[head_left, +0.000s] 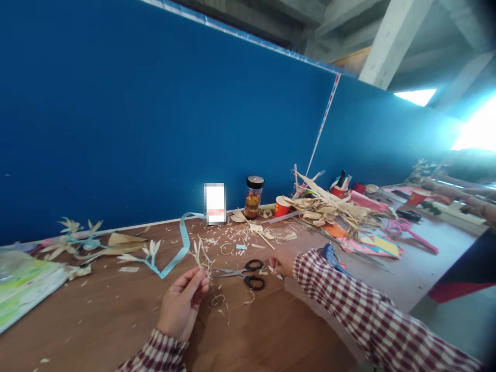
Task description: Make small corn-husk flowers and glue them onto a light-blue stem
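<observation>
My left hand (pixel 183 303) pinches a small bundle of thin pale straw strips (pixel 200 254) and holds it upright above the brown table (pixel 96 320). My right hand (pixel 282 262), in a red-and-white checked sleeve, rests on the table just right of black-handled scissors (pixel 248 274), its fingertips on a small straw scrap (pixel 276 272). The scissors lie flat between my two hands. A light blue ribbon (pixel 182 243) curls across the table behind my left hand. Straw clippings lie scattered around.
A pile of dried corn husks (pixel 329 206) lies at the right, with red paper cups (pixel 282 206), a dark-lidded jar (pixel 253 197) and a white card by the blue wall. Straw flowers (pixel 77 238) and a printed sheet (pixel 23 284) lie at the left. Pink scissors (pixel 406 230) lie further right.
</observation>
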The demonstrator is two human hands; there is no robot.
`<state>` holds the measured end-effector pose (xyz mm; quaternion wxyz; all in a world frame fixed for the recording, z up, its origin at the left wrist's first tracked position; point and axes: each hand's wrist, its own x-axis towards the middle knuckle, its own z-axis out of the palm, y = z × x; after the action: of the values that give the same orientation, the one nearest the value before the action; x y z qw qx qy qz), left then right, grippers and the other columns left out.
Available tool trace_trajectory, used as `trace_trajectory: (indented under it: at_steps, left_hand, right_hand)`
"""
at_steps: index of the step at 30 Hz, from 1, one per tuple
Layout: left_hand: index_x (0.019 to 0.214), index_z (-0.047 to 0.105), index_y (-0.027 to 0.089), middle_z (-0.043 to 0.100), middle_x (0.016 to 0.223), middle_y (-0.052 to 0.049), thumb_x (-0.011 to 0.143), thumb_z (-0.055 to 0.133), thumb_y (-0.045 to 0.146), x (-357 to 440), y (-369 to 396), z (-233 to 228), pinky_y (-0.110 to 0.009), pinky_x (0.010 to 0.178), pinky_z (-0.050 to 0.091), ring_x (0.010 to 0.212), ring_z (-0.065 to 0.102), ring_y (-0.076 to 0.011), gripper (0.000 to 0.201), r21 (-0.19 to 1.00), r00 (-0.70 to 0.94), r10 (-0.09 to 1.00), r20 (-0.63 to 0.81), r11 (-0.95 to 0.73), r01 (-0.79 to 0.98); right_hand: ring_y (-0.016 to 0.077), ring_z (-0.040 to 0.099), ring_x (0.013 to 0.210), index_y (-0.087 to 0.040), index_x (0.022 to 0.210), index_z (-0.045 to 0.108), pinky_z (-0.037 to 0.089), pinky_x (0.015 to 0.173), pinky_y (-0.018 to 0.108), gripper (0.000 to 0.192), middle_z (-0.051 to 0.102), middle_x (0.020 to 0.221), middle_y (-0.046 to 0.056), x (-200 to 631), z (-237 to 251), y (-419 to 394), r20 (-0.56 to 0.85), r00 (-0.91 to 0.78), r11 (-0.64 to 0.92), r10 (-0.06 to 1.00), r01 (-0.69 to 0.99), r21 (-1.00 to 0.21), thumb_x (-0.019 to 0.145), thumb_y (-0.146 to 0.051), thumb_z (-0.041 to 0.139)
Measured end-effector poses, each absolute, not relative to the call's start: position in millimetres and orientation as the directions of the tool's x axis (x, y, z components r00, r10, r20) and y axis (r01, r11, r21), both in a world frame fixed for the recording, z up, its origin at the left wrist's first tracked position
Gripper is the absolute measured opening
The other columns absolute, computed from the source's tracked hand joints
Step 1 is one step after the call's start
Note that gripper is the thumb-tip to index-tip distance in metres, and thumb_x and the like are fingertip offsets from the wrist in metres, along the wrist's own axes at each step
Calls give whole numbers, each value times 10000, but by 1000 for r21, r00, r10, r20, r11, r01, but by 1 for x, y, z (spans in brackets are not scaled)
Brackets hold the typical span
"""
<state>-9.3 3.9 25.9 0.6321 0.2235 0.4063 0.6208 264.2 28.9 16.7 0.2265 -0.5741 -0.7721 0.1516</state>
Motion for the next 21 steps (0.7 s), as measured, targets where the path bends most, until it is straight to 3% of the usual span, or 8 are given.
trace_trajectory:
  at_steps: [7, 14, 18, 21]
  left_hand:
    - [793, 641, 94, 661, 700, -63, 709, 571, 18, -7, 2, 25, -133, 516, 523, 549, 607, -77, 133, 773, -99, 961, -257, 143, -618]
    - [792, 632, 102, 654, 699, -57, 686, 621, 82, -6, -1, 27, -134, 433, 497, 485, 578, -68, 108, 796, -57, 964, -259, 180, -578]
    - [767, 630, 97, 664, 788, -80, 671, 645, 103, -2, -4, 30, -117, 401, 464, 458, 547, -42, 97, 800, -26, 968, -250, 192, -568]
    - [739, 627, 92, 665, 710, -77, 660, 654, 85, 0, -4, 30, -142, 471, 500, 516, 594, -75, 84, 780, -10, 956, -293, 233, -580]
  right_hand:
    - [59, 353, 418, -169, 540, 523, 248, 462, 200, 187, 404, 427, -81, 265, 29, 28, 162, -232, 283, 959, 782, -555, 563, 16, 537]
    - [96, 487, 503, -159, 652, 574, 359, 499, 216, 71, 540, 544, -32, 254, 67, 31, 153, -299, 319, 942, 656, -684, 691, -154, 515]
    - [102, 536, 531, -147, 758, 538, 419, 511, 226, 103, 571, 609, -11, 221, 78, 31, 130, -339, 284, 932, 456, -844, 758, -233, 482]
    - [103, 537, 568, -151, 763, 530, 429, 535, 229, 108, 563, 647, -9, 186, 81, 30, 173, -327, 259, 929, 243, -935, 740, -257, 530]
